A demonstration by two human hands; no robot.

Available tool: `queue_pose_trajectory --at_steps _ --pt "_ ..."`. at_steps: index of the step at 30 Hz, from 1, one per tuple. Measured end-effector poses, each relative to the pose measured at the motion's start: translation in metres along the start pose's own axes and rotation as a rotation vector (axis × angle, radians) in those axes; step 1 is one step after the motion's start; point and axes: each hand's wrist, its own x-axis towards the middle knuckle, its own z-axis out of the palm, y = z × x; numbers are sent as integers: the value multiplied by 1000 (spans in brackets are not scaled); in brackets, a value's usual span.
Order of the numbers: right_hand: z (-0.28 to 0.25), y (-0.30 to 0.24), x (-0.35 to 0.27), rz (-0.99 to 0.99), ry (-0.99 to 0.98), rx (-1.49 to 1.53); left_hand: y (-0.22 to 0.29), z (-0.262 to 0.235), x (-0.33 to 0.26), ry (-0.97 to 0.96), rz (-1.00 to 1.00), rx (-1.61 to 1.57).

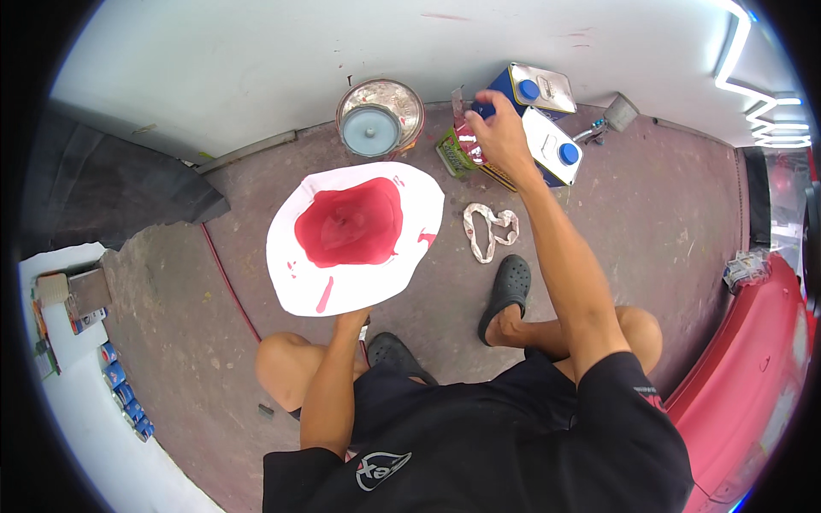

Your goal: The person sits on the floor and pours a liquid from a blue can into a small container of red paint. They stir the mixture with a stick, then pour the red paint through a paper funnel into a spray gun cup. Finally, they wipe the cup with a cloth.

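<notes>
A broad white sheet with a wavy rim is held out at the left. Its sunken middle contains red paint, and red smears mark the rim. My left hand is beneath its near edge, closed on something the sheet mostly hides. At the far side, my right hand is above a green container smeared with red. Its thumb and forefinger are apart, with a dark blue shape behind them. Beside that hand stand a metal can with a blue cap and another blue-sided can.
A round tin with a grey-blue lid stands by the wall. A crumpled pale strip lies on the floor near my shoe. A red hose runs at left; a red panel stands at right. Dark sheeting hangs left.
</notes>
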Motion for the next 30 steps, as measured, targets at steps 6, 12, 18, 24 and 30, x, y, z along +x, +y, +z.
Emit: queue_pose_trajectory --at_steps 6,12,18,24,30 --pt "39 35 53 -161 -144 -89 -48 13 -30 122 173 220" --pt "34 31 22 -3 228 -1 -27 3 -34 110 27 100" --pt "36 18 -37 189 627 186 -8 4 -5 200 -74 -13" --pt "62 28 -69 475 724 687 17 6 13 200 -297 -253" --pt "74 71 -98 577 634 401 35 -2 17 177 -232 -240"
